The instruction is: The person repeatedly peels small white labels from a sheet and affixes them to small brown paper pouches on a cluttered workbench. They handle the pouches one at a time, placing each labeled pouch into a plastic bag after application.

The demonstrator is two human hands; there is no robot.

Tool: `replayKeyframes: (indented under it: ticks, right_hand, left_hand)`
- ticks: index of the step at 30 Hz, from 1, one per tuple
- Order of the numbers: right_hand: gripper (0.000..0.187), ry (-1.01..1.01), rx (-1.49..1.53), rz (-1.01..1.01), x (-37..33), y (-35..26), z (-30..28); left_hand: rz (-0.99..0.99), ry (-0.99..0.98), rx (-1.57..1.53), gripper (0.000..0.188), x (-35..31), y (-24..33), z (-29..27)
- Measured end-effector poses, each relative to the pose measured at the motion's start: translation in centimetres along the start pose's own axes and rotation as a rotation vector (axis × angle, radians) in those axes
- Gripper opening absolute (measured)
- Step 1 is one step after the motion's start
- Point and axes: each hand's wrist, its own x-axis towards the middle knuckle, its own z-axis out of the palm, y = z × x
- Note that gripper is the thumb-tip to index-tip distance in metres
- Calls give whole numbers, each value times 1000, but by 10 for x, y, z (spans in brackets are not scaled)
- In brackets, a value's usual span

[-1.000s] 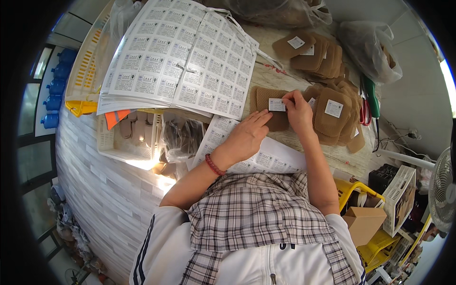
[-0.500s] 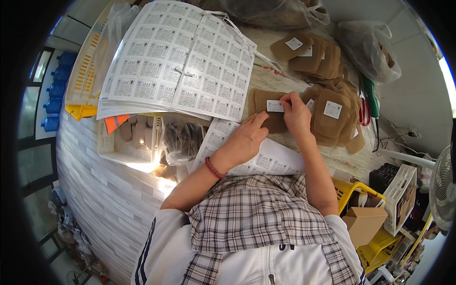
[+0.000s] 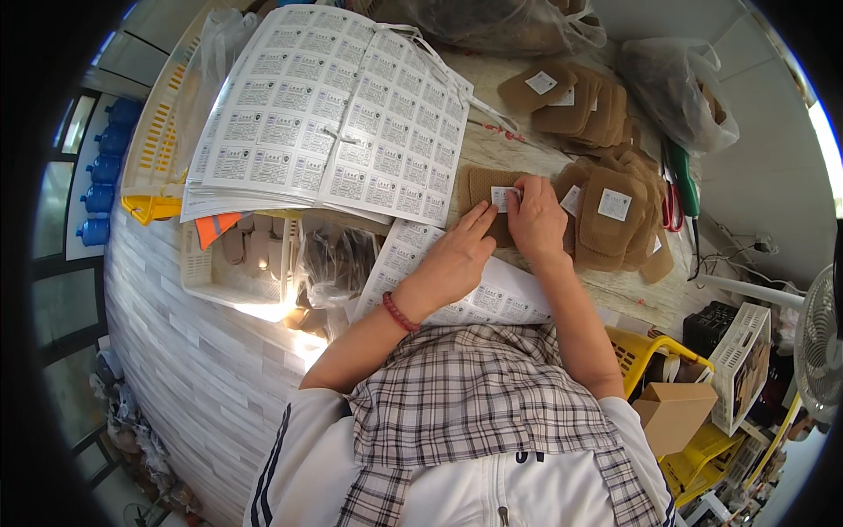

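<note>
In front of me a brown textured fabric pad (image 3: 479, 182) lies on the table, with a white printed label (image 3: 501, 195) on it. My left hand (image 3: 458, 252) rests at its near left side, fingers stretched out and fingertips at the label's left edge. My right hand (image 3: 538, 221) has its fingers bent and close together over the label's right part, which they hide. Under my left hand and forearm lies a sheet of labels (image 3: 399, 249). To the right is a pile of brown pads (image 3: 606, 241), the top one bearing a white label (image 3: 614, 205).
A thick stack of label sheets (image 3: 290, 123) covers the table's left. More labelled pads (image 3: 584, 105) lie at the back right, near a plastic bag (image 3: 676, 97). Red-handled scissors (image 3: 673, 209) and a green-handled tool (image 3: 683, 180) are at the right edge. A yellow crate (image 3: 645, 347) stands below.
My right hand has shifted slightly left and down, its fingers now lying over the label's right part. The left hand stays nearly in place, its fingertips closer to the label.
</note>
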Motion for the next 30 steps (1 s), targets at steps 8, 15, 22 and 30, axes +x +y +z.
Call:
replayKeyframes:
  ticks: [8,15,22,30]
  right_hand:
    - [66,77,-113,30,-2,-11,2]
    - [22,15,-81,213,7,3,4]
    - [8,291,71,97,3,-3,-12]
    - [15,453,12,209,9,33,-111]
  left_hand:
    - [19,23,1,7,-3,-4,4]
    - [24,31,-31,10,-4,-7,6]
    - [59,65,-77,8,-7,-13,11]
    - [62,70,-123,8,-13,-14,16]
